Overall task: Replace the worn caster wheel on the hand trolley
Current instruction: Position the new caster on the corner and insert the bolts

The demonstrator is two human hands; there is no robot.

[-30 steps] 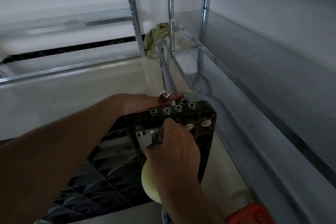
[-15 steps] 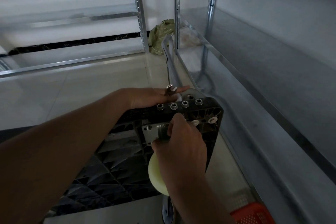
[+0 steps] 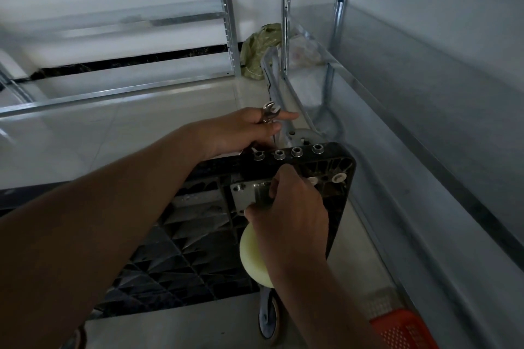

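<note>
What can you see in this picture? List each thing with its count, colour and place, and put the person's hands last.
trolley deck: one, black, tipped up, centre
caster plate: one, silver, on the deck
new wheel: one, pale yellow, under the right hand
old wheel: one, grey, on the floor below
spanner: one, silver, in the left hand
basket: one, red, bottom right
shelving: metal, grey, right and behind
left hand: holds the spanner
right hand: grips the caster

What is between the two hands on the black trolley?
In the head view, a row of four silver bolt sleeves on the trolley's black underside sits between the left hand, holding a wrench, and the right hand on the caster plate.
</note>
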